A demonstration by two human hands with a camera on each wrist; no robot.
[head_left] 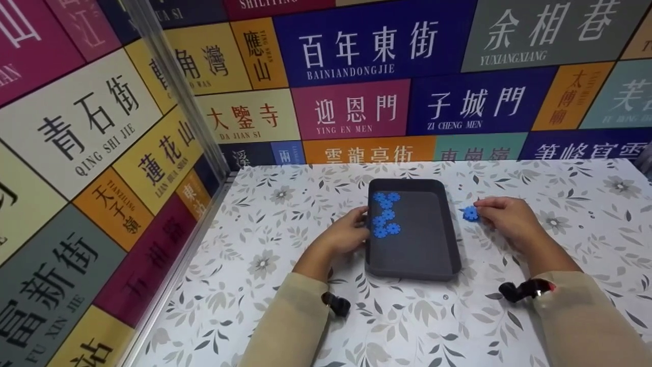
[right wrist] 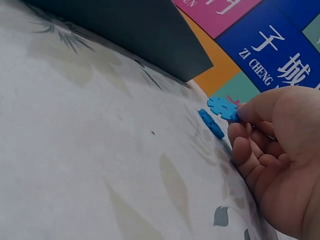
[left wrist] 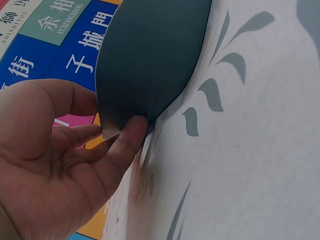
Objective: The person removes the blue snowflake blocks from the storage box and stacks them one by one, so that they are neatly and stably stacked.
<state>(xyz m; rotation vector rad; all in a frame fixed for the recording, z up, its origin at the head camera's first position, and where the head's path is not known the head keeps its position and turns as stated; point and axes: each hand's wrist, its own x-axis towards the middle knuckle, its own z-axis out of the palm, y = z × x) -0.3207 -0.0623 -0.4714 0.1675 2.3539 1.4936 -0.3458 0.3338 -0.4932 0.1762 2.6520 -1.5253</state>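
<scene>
A dark grey rectangular tray (head_left: 415,260) stands on the table with several blue notched plastic discs (head_left: 379,221) along the left side of its floor. My left hand (head_left: 349,232) holds the tray's left wall; in the left wrist view its fingers (left wrist: 131,134) touch the grey wall. Just to the right of the tray, my right hand (head_left: 507,216) pinches a blue notched disc (right wrist: 222,107) between thumb and finger. Below that disc, another blue piece (right wrist: 211,124) is close to the tabletop, apart from the tray.
The table (head_left: 305,316) wears a white cloth with grey leaves and flowers. Behind it stands a wall of coloured sign panels (head_left: 351,107), with a second such wall (head_left: 86,204) at the left. Each wrist carries a small black camera (head_left: 336,304).
</scene>
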